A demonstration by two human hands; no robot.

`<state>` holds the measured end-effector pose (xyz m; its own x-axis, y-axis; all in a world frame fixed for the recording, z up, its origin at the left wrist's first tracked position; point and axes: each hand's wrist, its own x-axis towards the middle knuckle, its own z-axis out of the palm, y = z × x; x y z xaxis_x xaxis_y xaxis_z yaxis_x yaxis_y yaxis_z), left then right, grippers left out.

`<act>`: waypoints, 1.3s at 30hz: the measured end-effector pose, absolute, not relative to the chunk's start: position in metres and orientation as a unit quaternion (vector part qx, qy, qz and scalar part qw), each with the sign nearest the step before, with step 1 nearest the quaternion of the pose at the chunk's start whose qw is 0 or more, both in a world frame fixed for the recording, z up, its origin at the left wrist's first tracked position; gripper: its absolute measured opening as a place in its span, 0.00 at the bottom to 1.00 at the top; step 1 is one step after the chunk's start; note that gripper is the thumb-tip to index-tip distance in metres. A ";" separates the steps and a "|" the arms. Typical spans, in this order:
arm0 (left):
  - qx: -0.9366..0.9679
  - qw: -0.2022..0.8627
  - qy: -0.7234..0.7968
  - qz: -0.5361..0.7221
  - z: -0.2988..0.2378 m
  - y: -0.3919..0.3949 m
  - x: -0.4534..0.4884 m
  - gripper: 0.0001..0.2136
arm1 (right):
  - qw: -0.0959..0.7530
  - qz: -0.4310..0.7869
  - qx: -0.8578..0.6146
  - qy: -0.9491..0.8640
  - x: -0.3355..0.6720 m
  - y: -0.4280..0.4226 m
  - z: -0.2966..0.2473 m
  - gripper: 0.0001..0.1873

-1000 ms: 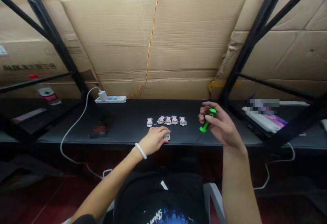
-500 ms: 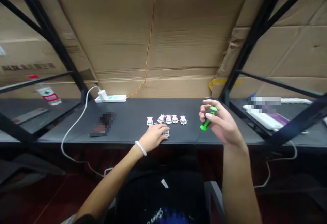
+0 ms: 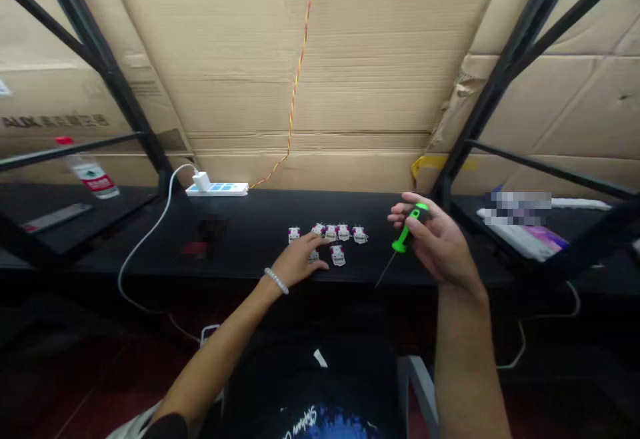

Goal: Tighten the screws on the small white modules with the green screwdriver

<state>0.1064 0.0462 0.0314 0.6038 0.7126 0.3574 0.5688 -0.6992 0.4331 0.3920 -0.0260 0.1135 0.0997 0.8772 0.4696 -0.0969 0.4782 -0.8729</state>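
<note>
My left hand, with a beaded bracelet at the wrist, rests low over the desk with thumb and fingers apart. Partly hidden between them lies a small white part. Just right of the fingertips another small white and magenta part lies free. Behind the hand, several similar parts form a loose row. My right hand is raised at the right, fingers wrapped round the green and black handle of a screwdriver. Its thin shaft points down and left, clear of the parts.
A white power strip with a plugged-in charger and a trailing white cable is at the back left. A blurred dark item lies nearby. Black rack posts flank the desk; cardboard stands behind. A bottle is far left.
My left hand has shifted slightly left, off one small part, which now lies uncovered to its right. The screwdriver has turned in my right hand so its shaft shows, pointing down and left.
</note>
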 end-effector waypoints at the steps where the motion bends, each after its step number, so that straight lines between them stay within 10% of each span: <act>1: 0.887 0.133 0.368 0.244 0.035 0.048 0.101 0.21 | 0.654 0.371 -0.352 -0.557 0.391 -0.026 0.114 0.24; 39: 0.920 0.105 0.293 0.238 0.025 0.039 0.128 0.16 | 0.648 0.220 -0.427 -0.591 0.346 0.002 0.087 0.21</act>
